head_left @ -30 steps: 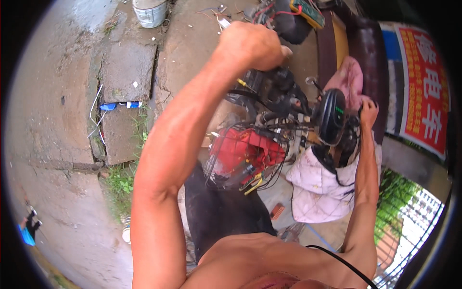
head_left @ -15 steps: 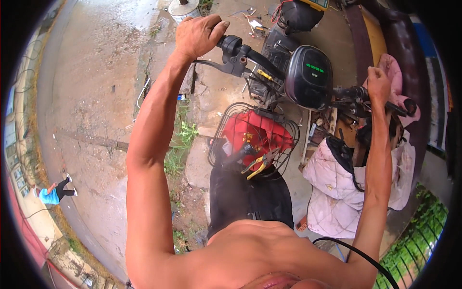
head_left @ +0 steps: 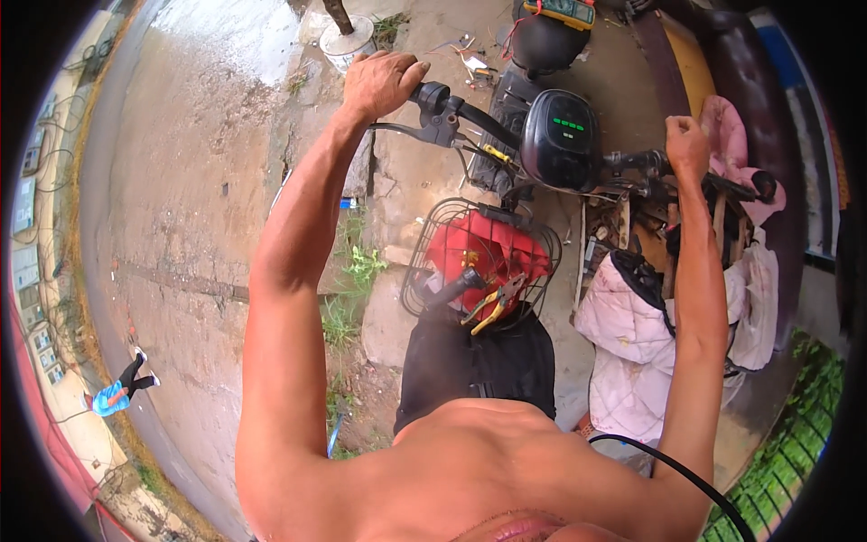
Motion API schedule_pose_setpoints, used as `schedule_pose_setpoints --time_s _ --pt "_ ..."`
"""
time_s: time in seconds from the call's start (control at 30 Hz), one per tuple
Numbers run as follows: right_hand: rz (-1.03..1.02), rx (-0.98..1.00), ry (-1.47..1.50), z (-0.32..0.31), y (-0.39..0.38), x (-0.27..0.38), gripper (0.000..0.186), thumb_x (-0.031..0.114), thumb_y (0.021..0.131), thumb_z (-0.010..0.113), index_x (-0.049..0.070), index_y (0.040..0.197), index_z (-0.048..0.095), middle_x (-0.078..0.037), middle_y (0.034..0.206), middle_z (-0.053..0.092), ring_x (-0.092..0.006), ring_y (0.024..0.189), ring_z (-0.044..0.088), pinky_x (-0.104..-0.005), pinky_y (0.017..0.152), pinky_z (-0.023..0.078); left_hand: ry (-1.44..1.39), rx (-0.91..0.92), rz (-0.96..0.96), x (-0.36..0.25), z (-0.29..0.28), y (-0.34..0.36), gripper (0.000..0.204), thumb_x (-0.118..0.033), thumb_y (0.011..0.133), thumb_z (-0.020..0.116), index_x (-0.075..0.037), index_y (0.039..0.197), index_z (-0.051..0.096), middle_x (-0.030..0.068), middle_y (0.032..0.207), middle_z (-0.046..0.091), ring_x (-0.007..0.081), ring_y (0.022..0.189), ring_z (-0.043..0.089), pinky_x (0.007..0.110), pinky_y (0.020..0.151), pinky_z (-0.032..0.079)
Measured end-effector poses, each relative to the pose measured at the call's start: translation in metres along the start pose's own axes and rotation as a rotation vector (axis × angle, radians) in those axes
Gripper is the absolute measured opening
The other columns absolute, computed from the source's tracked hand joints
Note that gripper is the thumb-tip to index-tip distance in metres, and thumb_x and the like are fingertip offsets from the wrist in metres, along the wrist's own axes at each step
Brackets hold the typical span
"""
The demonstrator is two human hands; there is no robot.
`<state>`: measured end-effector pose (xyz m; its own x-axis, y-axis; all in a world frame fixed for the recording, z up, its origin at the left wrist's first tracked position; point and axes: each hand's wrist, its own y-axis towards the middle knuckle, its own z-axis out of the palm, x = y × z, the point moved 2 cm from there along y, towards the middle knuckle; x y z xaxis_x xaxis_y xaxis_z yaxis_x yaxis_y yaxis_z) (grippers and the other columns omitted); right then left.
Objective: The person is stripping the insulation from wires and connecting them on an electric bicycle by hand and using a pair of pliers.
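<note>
I grip the handlebar of a black electric scooter from its basket side. My left hand (head_left: 384, 84) is closed around the grip at one end, above the black brake lever (head_left: 397, 132). At the other end, my right hand (head_left: 686, 144) is closed on the other grip, partly hidden under the fist. Between them sits a black display unit (head_left: 562, 140) with lit green marks. Below it hangs a wire basket (head_left: 417, 262) holding a red cloth (head_left: 479, 239). Pliers with yellow handles (head_left: 488, 312) and a dark rod-like tool (head_left: 461, 284) lie at its near rim.
A pink quilted cover (head_left: 623, 312) drapes by my right arm, near a wooden box of parts. A multimeter (head_left: 562, 11) rests on the black seat (head_left: 542, 43). At the far left, a person in a blue top (head_left: 110, 397) is on the road. A white bucket (head_left: 348, 41) stands beyond my left hand.
The display unit and my right hand have shifted slightly left, while my left hand has moved slightly right. Both hands keep their hold. The person in blue has moved along the road.
</note>
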<state>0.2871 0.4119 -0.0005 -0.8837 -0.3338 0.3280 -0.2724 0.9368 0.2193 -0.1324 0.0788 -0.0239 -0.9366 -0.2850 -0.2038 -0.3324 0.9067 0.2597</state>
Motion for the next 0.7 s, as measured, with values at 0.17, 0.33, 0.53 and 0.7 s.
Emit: schedule_pose_setpoints --time_s 0.17,0.33,0.53,0.7 --pt "0.002 -0.034 0.006 -0.001 0.001 -0.002 0.038 0.045 0.087 0.063 0.013 0.104 0.075 -0.012 0.103 0.075 -0.0352 0.100 0.070 -0.0421 0.085 0.053 -0.013 -0.010 0.006 -0.002 0.000 0.003 0.044 -0.049 0.100 0.045 -0.015 0.092 0.072 0.0059 0.094 0.072 0.0260 0.100 0.066 0.044 0.088 0.043" --pt "-0.010 -0.016 0.013 0.002 0.003 -0.001 0.039 0.045 0.087 0.064 0.012 0.105 0.075 -0.012 0.103 0.075 -0.0351 0.100 0.070 -0.0418 0.086 0.053 -0.007 0.088 -0.043 -0.001 -0.005 0.000 0.041 -0.047 0.100 0.047 -0.016 0.108 0.072 0.0060 0.105 0.073 0.0266 0.106 0.066 0.044 0.095 0.043" --pt "0.014 0.024 0.001 0.004 0.005 0.001 0.039 0.045 0.088 0.064 0.013 0.106 0.076 -0.011 0.103 0.075 -0.0327 0.101 0.070 -0.0404 0.086 0.053 -0.033 -0.044 -0.030 0.000 -0.001 -0.002 0.039 -0.048 0.099 0.051 -0.016 0.106 0.073 0.0048 0.105 0.073 0.0249 0.106 0.067 0.043 0.096 0.044" --pt "-0.001 0.038 0.005 0.002 0.004 0.011 0.038 0.045 0.088 0.063 0.013 0.106 0.076 -0.008 0.104 0.076 -0.0304 0.101 0.070 -0.0391 0.086 0.053 -0.060 -0.016 -0.067 0.004 -0.005 -0.004 0.034 -0.047 0.096 0.056 -0.019 0.103 0.075 0.0007 0.098 0.073 0.0236 0.099 0.067 0.040 0.094 0.044"
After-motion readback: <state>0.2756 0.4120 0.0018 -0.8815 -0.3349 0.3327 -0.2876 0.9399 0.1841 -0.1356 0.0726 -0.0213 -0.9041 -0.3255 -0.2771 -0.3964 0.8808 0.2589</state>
